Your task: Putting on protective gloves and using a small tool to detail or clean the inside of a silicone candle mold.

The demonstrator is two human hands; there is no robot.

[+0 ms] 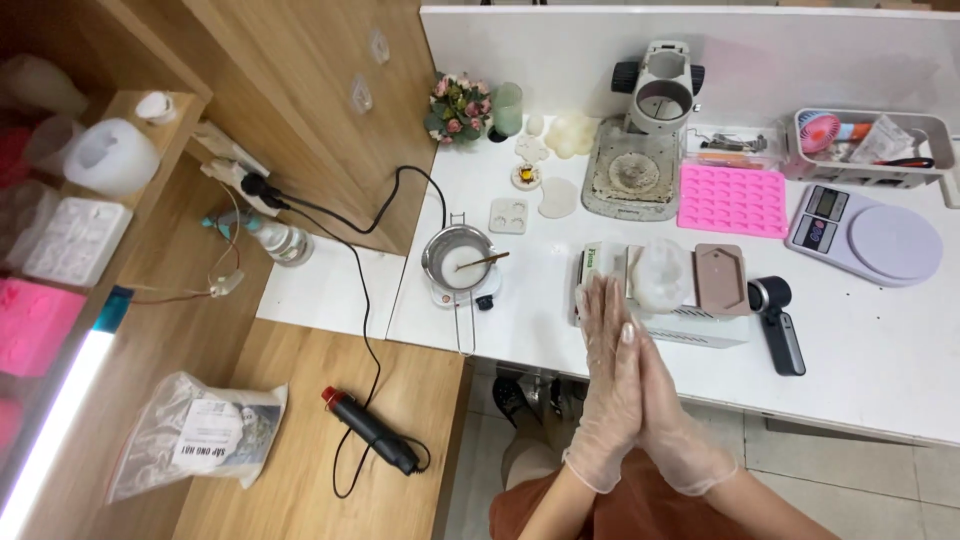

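My left hand and my right hand wear clear gloves and are pressed flat together, palm to palm, fingers pointing away from me over the front edge of the white table. Neither holds anything. Just beyond the fingertips lies a translucent round mould on a white box, beside a tan rectangular mould. Left of them a small metal pot of white wax sits on a little stand with a wooden stick in it.
A pink silicone mould, a lilac kitchen scale and a black handheld device lie to the right. A black heat tool and a plastic bag lie on the wooden bench at left. Shelves stand at far left.
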